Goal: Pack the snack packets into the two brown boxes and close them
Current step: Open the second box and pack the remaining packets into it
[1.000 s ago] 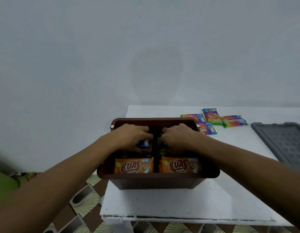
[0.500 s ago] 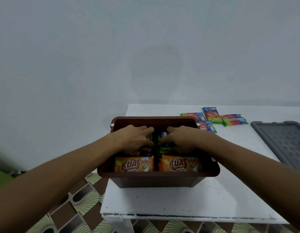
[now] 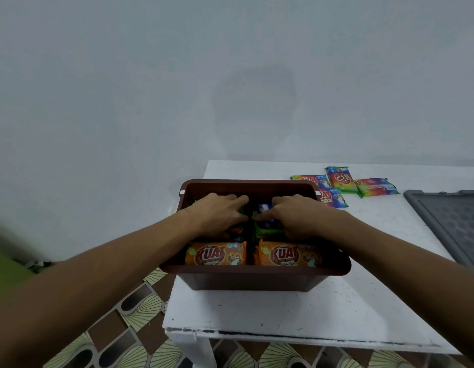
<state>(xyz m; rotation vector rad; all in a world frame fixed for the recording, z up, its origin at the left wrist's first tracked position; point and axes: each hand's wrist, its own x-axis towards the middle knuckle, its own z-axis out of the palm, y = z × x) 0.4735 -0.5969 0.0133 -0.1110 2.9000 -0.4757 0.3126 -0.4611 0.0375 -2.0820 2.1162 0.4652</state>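
A brown box (image 3: 254,280) stands open at the left end of the white table (image 3: 297,312). Two orange snack packets, one at the left (image 3: 216,254) and one at the right (image 3: 288,254), stand upright against its near wall. Behind them lie blue and green packets (image 3: 265,217). My left hand (image 3: 217,212) and my right hand (image 3: 300,216) rest palm down inside the box on those packets, fingers spread and pointing toward each other. Several rainbow-coloured packets (image 3: 344,183) lie loose on the table behind the box to the right.
A grey lid (image 3: 453,221) lies flat at the table's right edge. A plain wall rises just behind the table. Patterned floor tiles (image 3: 140,309) show to the left of the table and below its near edge.
Both hands have slid a little toward the far wall of the box and spread flatter over the packets. The packets near the front have stayed put.
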